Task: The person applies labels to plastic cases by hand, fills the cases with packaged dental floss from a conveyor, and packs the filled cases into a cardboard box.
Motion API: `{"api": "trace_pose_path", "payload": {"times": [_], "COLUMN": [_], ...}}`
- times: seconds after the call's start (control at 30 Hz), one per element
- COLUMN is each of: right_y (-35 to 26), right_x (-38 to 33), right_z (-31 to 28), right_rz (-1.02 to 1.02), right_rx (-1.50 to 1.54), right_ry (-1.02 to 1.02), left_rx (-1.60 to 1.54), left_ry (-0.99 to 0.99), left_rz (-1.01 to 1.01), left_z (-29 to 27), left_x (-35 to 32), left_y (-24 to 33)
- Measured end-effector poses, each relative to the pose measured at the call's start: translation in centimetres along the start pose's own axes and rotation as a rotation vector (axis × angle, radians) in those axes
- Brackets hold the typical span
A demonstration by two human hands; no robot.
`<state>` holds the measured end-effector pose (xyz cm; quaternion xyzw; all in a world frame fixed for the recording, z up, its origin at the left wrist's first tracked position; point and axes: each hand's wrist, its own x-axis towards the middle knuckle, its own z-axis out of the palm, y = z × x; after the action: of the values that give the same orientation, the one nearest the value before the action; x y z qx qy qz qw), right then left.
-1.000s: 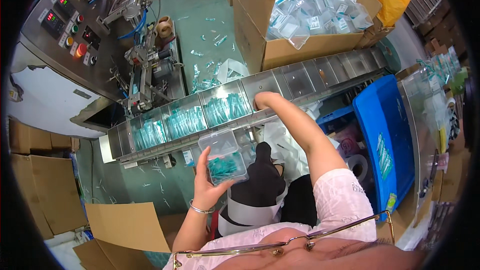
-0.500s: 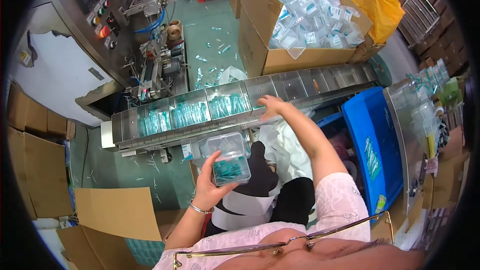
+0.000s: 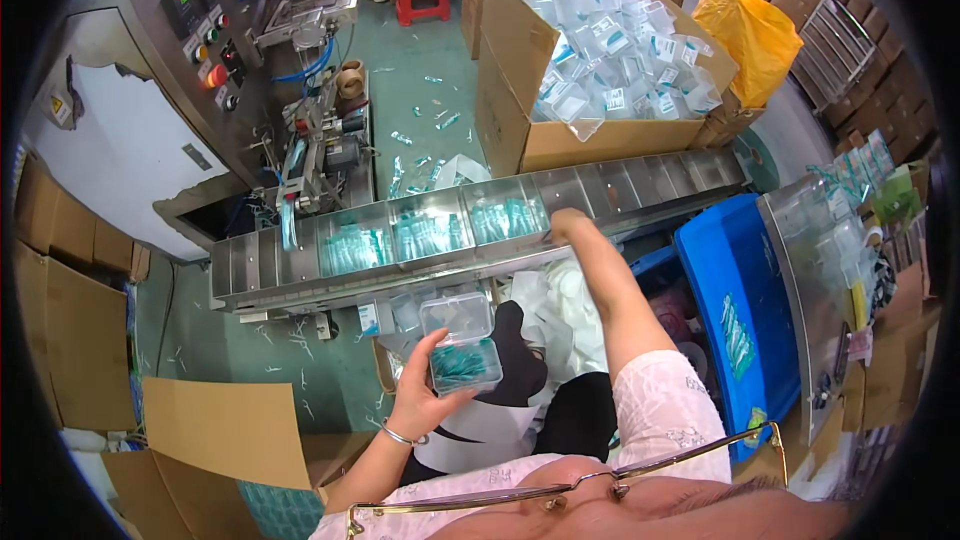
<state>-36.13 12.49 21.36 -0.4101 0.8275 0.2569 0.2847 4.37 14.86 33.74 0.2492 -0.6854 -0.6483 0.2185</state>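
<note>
My left hand (image 3: 420, 402) holds a clear plastic box (image 3: 462, 342) with its lid open and teal picks piled inside. My right hand (image 3: 566, 224) reaches up to the metal conveyor tray (image 3: 250, 265), at the edge of the compartment filled with teal picks (image 3: 506, 218). Its fingers touch that compartment; whether they grip anything is hidden. Two more compartments to the left hold teal picks (image 3: 355, 247).
A grey packing machine (image 3: 200, 30) with buttons stands at the far left. A cardboard box (image 3: 520, 110) full of empty clear boxes is behind the conveyor. A blue crate (image 3: 735, 310) lies at the right, an orange bag (image 3: 755, 35) beyond. Flat cardboard (image 3: 220, 430) lies at the lower left.
My right hand has stayed at the conveyor's filled compartment. My left hand has kept the clear box under the tray, shifting slightly. The view has tilted a little.
</note>
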Motion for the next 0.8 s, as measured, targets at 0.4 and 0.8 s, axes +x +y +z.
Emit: {"api": "trace_pose_path", "payload": {"times": [0.4,0.8], "right_y": [-3.0,-8.7], "right_x": [-25.4,-35.0], "right_z": [-0.2,5.3], "right_rz": [-1.031,-0.883], "right_rx": [1.723,0.696], "right_ry": [0.629,1.218], "left_rx": [0.155,0.185], "left_ry": [-0.077,-0.01], "left_rz": [0.267,0.498], "left_z": [1.8,4.1], "left_x": [1.8,-2.4], "left_y": [0.6,-0.9]}}
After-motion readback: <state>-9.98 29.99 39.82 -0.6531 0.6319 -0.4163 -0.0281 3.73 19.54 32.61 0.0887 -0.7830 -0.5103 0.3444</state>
